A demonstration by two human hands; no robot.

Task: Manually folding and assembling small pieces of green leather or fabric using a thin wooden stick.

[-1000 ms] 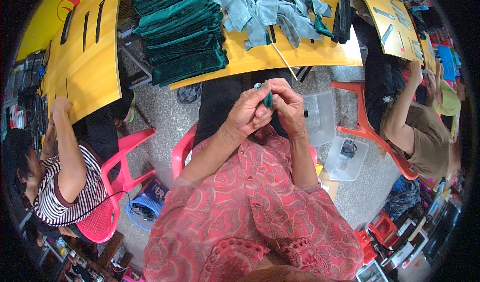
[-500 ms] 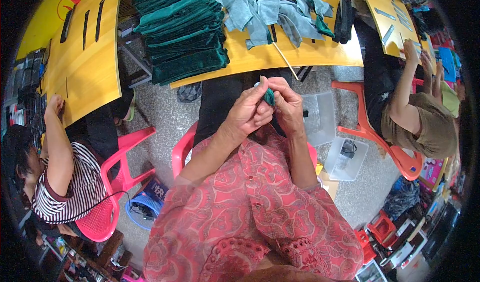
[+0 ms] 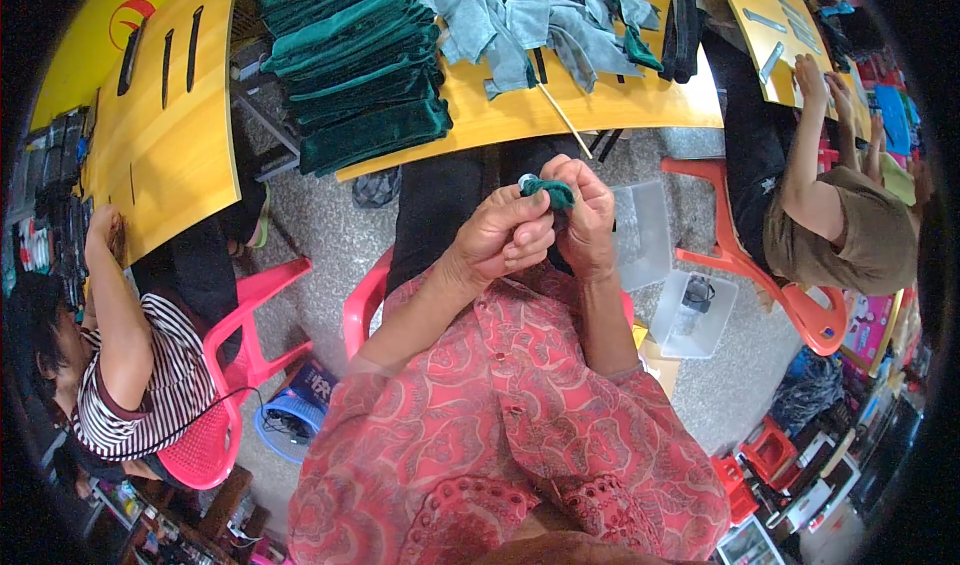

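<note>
In front of my chest, just below the table edge, my left hand [image 3: 508,229] and my right hand [image 3: 588,215] are close together on a small piece of dark green velvet cloth [image 3: 553,193]. My left thumb presses it from the left, with the other fingers curled under. Fingers of my right hand pinch its right side. A small pale bit shows at the cloth's upper left; I cannot make out what it is. Beyond my hands, a tall pile of folded dark green velvet pieces [image 3: 350,70] lies at the left of the yellow table [image 3: 480,115].
Pale blue-green cloth pieces [image 3: 560,25] lie heaped right of the pile. A thin wooden stick [image 3: 566,120] juts past the table edge. People sit at tables left and right, on a pink chair [image 3: 245,340] and an orange chair [image 3: 725,230]. Clear plastic bins [image 3: 690,315] stand on the floor.
My hands have parted slightly, and the right one has shifted a little to the right. More of the green cloth now shows, stretched between them.
</note>
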